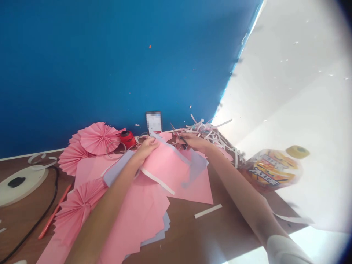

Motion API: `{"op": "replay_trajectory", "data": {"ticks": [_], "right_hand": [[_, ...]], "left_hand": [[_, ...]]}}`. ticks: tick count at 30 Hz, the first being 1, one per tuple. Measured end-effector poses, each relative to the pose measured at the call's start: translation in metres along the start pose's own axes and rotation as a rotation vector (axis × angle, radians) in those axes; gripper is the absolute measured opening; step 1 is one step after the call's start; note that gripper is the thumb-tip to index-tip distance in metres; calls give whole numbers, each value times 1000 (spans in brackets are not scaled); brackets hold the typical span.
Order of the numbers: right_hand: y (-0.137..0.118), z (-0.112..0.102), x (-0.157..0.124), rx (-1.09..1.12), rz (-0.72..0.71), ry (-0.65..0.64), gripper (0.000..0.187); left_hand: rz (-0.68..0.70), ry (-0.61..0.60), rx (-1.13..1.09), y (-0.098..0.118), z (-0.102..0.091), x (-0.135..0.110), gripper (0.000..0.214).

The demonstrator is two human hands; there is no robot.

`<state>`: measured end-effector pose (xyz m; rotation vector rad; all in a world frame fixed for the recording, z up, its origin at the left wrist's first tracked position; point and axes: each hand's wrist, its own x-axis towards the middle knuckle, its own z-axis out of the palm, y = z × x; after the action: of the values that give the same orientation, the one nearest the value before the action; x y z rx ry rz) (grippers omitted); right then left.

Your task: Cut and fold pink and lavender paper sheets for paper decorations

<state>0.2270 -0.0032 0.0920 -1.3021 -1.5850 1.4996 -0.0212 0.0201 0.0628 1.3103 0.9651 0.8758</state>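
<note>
My left hand (pixel 148 147) pinches the pink sheet (pixel 162 157) over the paper stack (pixel 132 216); my right hand (pixel 194 142) grips the scissors (pixel 183 139) beside it. Trimming appears in hand; the next move calls for taut paper and aligned blades.

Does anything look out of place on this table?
Yes: paper strips lie in a messy tangle at the back right, beyond the right hand, while the pink fans look neatly pleated. One white strip lies apart on the table.
</note>
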Motion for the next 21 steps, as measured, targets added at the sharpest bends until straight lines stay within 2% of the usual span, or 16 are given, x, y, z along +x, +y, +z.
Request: {"op": "replay_trajectory", "data": {"ticks": [4, 9, 16, 19, 21], "right_hand": [[5, 1, -1, -18, 3, -118, 36], [0, 0, -5, 0, 4, -247, 38], [14, -3, 7, -109, -50, -120, 39], [23, 0, 14, -90, -112, -34, 40], [27, 2, 16, -59, -129, -27, 39]], "left_hand": [[6, 126, -76, -15, -12, 7, 41], [-40, 63, -58, -17, -11, 3, 46], [-21, 17, 91, -20, 2, 0, 46], [-22, 18, 166, -24, 5, 1, 45], [-9, 17, 206, -27, 7, 1, 44]]}}
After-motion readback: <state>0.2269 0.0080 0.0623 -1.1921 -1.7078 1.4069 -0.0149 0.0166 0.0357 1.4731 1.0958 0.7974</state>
